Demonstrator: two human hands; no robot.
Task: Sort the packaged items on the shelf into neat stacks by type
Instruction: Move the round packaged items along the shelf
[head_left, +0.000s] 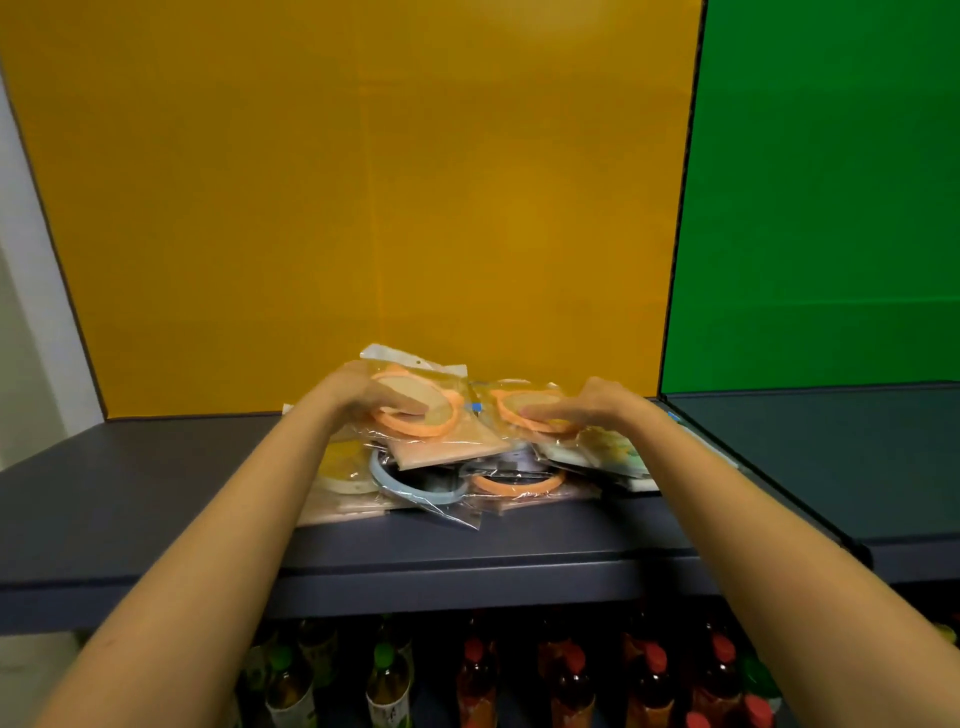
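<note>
Each hand grips an orange-ringed packet, left hand (358, 397) one (415, 410), right hand (587, 408) another (524, 410) (likely pairing matching types) above the shelf (156, 493) pile.

Shelf (130, 483) flanks bare, packet heap (447, 467) mid-shelf — seemingly against backboard (363, 208)

A dark grey shelf (156, 499) runs across the view, backed by a yellow panel; its front edge crosses low in the picture; a heap of clear-wrapped packets (457, 467) lies near the middle of the back edge, reaching roughly halfway toward the front edge; at the bottom of the heap a pale blue ring packet (410, 493) and an orange ring packet (519, 484) rest on the shelf surface; the packets overlap unevenly, some tilted.
</note>
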